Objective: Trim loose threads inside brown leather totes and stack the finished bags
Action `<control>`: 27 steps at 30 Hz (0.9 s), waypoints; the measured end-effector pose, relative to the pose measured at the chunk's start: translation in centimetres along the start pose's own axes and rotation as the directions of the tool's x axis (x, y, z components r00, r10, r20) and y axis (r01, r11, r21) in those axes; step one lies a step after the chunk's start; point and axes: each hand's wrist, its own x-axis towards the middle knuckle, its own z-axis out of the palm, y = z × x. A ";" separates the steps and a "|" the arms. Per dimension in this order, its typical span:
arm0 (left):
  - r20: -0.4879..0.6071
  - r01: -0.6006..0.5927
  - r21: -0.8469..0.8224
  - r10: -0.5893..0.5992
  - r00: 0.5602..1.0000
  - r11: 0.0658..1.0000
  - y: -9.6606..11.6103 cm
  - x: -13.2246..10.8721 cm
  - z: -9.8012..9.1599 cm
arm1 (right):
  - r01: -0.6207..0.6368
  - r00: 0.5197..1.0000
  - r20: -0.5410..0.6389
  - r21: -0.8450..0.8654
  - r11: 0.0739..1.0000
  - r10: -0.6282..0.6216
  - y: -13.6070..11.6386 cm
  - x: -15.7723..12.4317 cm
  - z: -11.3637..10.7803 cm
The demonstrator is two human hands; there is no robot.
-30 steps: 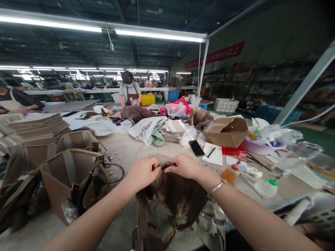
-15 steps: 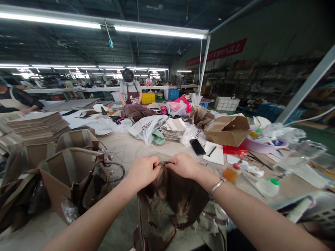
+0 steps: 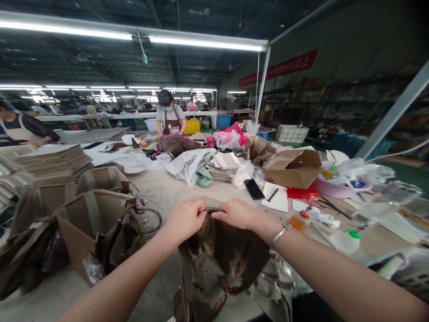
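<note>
At both hands (image 3: 186,219) (image 3: 237,213), soft curved-rim brown bag (image 3: 233,250)

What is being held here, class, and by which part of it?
A brown bag, pinched at its far upper edge by the left hand and right hand.

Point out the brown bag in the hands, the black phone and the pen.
Brown bag (image 3: 243,250): head view, on its dark panel.
Black phone (image 3: 254,189): head view, middle of its face.
Pen (image 3: 272,195): head view, middle of its barrel.

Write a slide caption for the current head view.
Both hands pinch a brown bag by its far edge at a cluttered worktable.
</note>
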 end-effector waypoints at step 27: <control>0.300 -0.002 -0.096 0.031 0.954 0.995 -4.3 -1.9 -1.6 | -0.133 0.990 -0.070 -0.117 0.984 0.126 -3.5 -1.8 -0.4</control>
